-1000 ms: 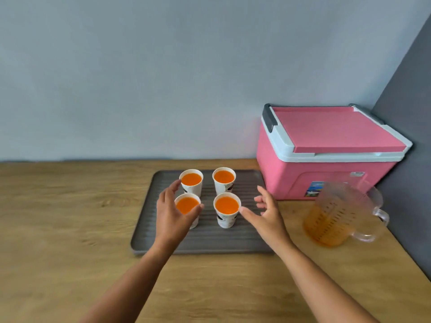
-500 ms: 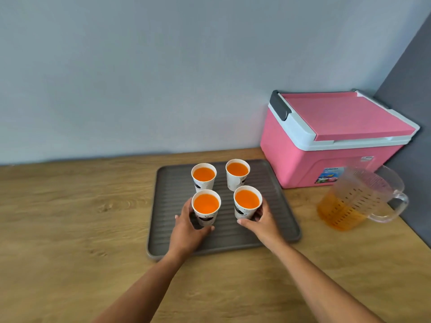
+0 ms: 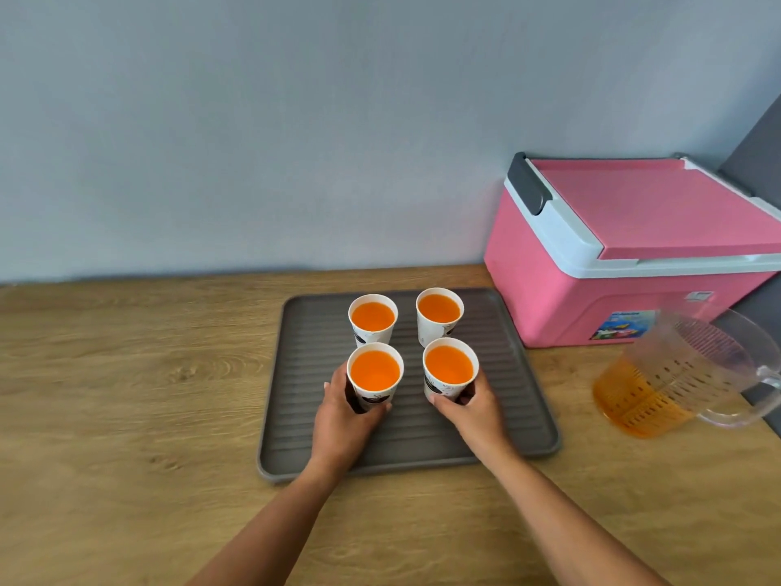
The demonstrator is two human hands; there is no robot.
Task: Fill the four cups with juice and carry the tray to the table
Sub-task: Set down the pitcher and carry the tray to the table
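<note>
A dark grey ribbed tray (image 3: 296, 399) lies on the wooden counter. Several white paper cups full of orange juice stand on it in a square. My left hand (image 3: 338, 420) wraps the base of the near left cup (image 3: 375, 376). My right hand (image 3: 475, 410) wraps the base of the near right cup (image 3: 450, 370). The far left cup (image 3: 372, 319) and the far right cup (image 3: 439, 313) stand free behind them. A clear plastic jug (image 3: 676, 374) with some orange juice left in it sits to the right of the tray.
A pink cooler box (image 3: 634, 247) with a white-rimmed lid stands behind the jug, close to the tray's far right corner. A pale wall runs along the back of the counter (image 3: 126, 395). A dark panel closes the right side.
Both hands came down from beside the front cups and closed around their bases. The view has shifted, so the tray and cooler sit further right in the frame.
</note>
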